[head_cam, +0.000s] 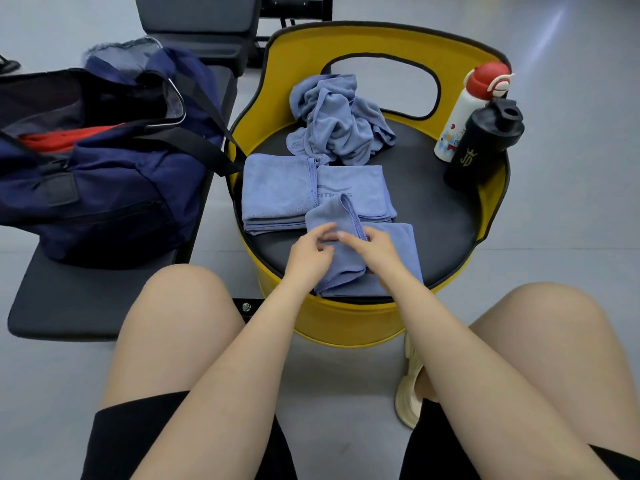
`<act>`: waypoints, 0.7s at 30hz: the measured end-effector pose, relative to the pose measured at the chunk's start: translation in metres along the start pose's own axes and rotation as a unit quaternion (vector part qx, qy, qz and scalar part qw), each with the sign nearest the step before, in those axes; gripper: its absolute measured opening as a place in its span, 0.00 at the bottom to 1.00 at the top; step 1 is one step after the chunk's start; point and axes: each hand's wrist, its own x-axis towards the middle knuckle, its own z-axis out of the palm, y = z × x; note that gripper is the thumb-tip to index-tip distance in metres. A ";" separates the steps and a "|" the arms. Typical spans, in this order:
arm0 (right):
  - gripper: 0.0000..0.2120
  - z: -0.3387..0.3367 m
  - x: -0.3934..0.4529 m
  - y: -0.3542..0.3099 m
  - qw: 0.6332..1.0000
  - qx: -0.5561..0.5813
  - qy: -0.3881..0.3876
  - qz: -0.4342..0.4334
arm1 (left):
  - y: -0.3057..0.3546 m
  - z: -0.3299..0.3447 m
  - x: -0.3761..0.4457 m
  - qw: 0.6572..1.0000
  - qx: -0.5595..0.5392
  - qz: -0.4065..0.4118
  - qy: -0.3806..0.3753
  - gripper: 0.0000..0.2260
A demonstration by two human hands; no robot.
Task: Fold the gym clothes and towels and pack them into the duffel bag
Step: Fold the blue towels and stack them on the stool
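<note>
Our left hand [313,252] and right hand [372,249] both pinch the blue towel [398,251]; folded towels [277,192] beyond, open duffel bag [114,195] leftward.

The towels [277,192] were soft, matt blue cloth; the barrel seat [346,327] had glossy yellow walls; the duffel bag [114,202] was matt navy fabric.

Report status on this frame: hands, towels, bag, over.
Left hand and right hand both pinching the half-folded blue towel on the yellow seat. Two folded towels beside it, one crumpled towel behind. Duffel bag open, nothing blocking.
</note>
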 end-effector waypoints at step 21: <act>0.16 -0.059 -0.023 0.019 0.977 -0.123 0.171 0.027 | -0.024 0.041 -0.025 0.883 0.417 0.190 -0.105 0.32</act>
